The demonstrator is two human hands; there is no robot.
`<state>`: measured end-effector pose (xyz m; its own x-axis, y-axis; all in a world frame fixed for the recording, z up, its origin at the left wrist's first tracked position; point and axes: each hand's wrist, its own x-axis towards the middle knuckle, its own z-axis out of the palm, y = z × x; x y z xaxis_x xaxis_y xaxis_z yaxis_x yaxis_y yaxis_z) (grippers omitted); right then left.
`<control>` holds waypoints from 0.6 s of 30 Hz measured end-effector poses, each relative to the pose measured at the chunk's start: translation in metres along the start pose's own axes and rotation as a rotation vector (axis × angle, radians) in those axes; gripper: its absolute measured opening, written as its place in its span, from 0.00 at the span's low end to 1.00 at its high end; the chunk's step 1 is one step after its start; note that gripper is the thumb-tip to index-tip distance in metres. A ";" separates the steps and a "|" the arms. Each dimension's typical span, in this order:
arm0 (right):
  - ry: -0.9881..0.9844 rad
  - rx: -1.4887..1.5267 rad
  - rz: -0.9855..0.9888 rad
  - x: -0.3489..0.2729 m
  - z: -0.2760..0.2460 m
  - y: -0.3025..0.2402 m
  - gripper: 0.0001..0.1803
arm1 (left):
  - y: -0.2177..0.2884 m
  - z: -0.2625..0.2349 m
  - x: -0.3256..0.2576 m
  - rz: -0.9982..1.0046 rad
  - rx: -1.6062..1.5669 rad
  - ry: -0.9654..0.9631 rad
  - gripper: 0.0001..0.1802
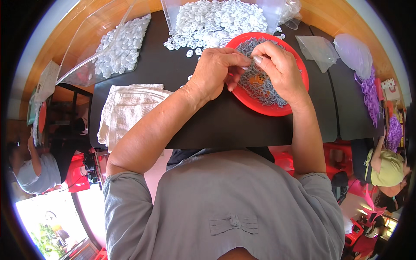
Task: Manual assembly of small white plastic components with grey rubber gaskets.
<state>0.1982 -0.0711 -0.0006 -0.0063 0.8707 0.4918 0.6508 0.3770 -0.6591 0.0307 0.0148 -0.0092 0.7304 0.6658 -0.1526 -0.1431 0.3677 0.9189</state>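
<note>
A round red tray (299, 96) on the dark table holds a heap of small, thin grey pieces (271, 96), shaped like screws or plugs. Above the tray's left side, my left hand (216, 71) is closed in a pinch. Just beside it, over the heap, my right hand (281, 71) also pinches, with thumb and forefinger together. The fingertips of both hands nearly meet. Whatever they grip is too small and too covered to name. Beyond the tray lies a pile of small white oval plastic pieces (216, 19) with holes, some spilling onto the table.
A clear bin (71, 71) of white pieces (121, 47) lies at the far left. Near my left forearm is a folded beige cloth (130, 104). Clear plastic bags (318, 50) and purple netting (369, 97) lie right. Other people (385, 169) sit at both sides.
</note>
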 end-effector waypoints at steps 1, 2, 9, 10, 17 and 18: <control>0.000 -0.002 0.000 0.000 0.000 0.001 0.03 | 0.000 0.001 0.000 0.000 -0.001 -0.001 0.08; 0.022 -0.010 -0.001 -0.001 -0.001 0.002 0.03 | 0.001 0.002 -0.001 -0.002 0.033 0.026 0.08; -0.012 0.172 0.141 -0.001 -0.006 -0.007 0.04 | -0.001 0.004 -0.001 0.128 0.040 0.019 0.06; -0.012 0.172 0.142 -0.001 -0.005 -0.004 0.04 | 0.000 0.006 -0.002 0.128 0.040 0.019 0.06; 0.078 -0.097 -0.056 -0.002 0.003 0.002 0.06 | -0.002 0.006 -0.002 0.059 -0.010 0.007 0.07; 0.088 -0.160 -0.057 -0.002 0.004 0.002 0.06 | -0.003 0.004 -0.002 0.046 0.008 0.018 0.07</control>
<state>0.1964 -0.0705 -0.0049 0.0151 0.8160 0.5779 0.7637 0.3636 -0.5334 0.0326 0.0098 -0.0098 0.7112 0.6932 -0.1169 -0.1706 0.3315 0.9279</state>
